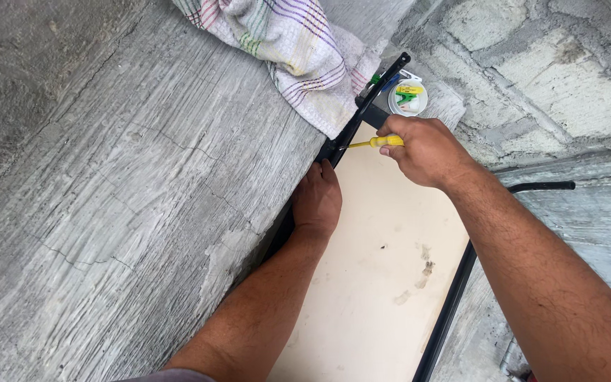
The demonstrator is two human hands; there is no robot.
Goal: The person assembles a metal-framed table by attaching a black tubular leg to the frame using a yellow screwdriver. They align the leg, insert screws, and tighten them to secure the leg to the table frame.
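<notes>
— Yellow handle there, what is gripping it?

— The right hand (424, 150) is curled tight round a yellow-handled screwdriver (380, 142), its thin shaft pointing toward the left hand (316, 200).

— And that one?

— Closed, fingers wrapped over a black metal frame bar (362, 113), pressing it against the grey concrete ledge (129, 191).

— What lies around them?

— Beyond the right hand, a small white round tub of coloured plugs (408, 97); beyond the left, a striped checked cloth (284, 42). Between the forearms, a cream board (376, 283).

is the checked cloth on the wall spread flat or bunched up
Bunched up: the checked cloth lies in folds on the concrete ledge, one corner drooping by the black frame.
</notes>
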